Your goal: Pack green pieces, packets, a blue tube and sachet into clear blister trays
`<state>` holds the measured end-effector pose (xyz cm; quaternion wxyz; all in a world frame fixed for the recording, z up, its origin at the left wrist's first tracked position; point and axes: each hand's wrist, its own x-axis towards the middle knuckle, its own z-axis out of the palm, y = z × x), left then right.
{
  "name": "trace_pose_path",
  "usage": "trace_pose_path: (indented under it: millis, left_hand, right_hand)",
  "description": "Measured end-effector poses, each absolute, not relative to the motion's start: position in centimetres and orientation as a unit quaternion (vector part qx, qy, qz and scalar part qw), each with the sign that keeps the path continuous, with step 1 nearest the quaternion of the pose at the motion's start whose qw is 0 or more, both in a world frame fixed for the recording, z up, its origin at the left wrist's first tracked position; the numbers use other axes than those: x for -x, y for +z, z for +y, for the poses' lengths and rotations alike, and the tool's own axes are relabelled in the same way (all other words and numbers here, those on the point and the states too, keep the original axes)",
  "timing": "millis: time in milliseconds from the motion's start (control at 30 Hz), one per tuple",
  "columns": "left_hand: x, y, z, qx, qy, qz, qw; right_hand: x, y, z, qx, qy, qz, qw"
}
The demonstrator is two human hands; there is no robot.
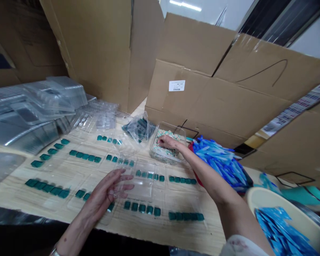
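Trays (144,191) on table (186,236), right hand (167,142) in tub (162,157) behind, packets (280,227) in basin (272,197) at right

Glossy clr plastic tub (159,155), matt cardbd panels (210,96), smooth wood-look tbl (186,235)

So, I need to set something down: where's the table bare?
Front right, a strip of table between the front-row green squares and its edge; front left, apparently, a corner patch outside the squares. Crowded: back left, stacked clear containers; right, blue packets.
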<state>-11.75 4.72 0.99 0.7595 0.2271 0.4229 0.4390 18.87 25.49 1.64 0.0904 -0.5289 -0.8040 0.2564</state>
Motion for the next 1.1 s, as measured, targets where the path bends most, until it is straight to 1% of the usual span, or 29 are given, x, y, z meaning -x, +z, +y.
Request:
trace_pose_path:
  millis: [133,233,467,533,667,733,800,867,933,1100]
  left_hand:
    - [12.1,0.8,4.8,-0.232,0.447,0.417,0.757]
    - [11.9,1.0,4.8,-0.236,0.447,0.420,0.753]
    - [10.6,1.8,4.9,-0.246,0.444,0.404,0.761]
    - [10.4,1.9,4.8,-0.249,0.444,0.395,0.765]
    - [10.0,2.0,4.8,-0.266,0.446,0.379,0.766]
    - [9.5,2.1,4.9,-0.276,0.454,0.383,0.756]
    - [8.7,2.2,5.2,-0.277,0.465,0.387,0.746]
    - [7.8,2.4,5.5,-0.274,0.480,0.380,0.742]
    - [6.8,2.4,5.7,-0.276,0.497,0.360,0.739]
    - [5.3,2.1,6.1,-0.290,0.496,0.325,0.751]
  right_hand:
    - [-19.5,1.8,24.9,0.531,0.284,-0.787,0.131]
    - [-19.6,1.3,24.2,0.531,0.304,-0.777,0.146]
    - [-19.8,1.9,22.7,0.549,0.316,-0.746,0.206]
    - [-20.1,2.4,22.2,0.550,0.371,-0.708,0.243]
    - [-20.1,3.5,21.3,0.519,0.542,-0.570,0.336]
    - [-19.8,4.4,20.7,0.509,0.577,-0.517,0.374]
    - [-19.0,5.8,19.6,0.499,0.582,-0.503,0.399]
    - [-17.7,7.4,17.8,0.478,0.570,-0.532,0.404]
    - [-16.2,8.8,15.6,0.457,0.549,-0.582,0.389]
    - [-12.3,10.0,10.5,0.447,0.504,-0.683,0.283]
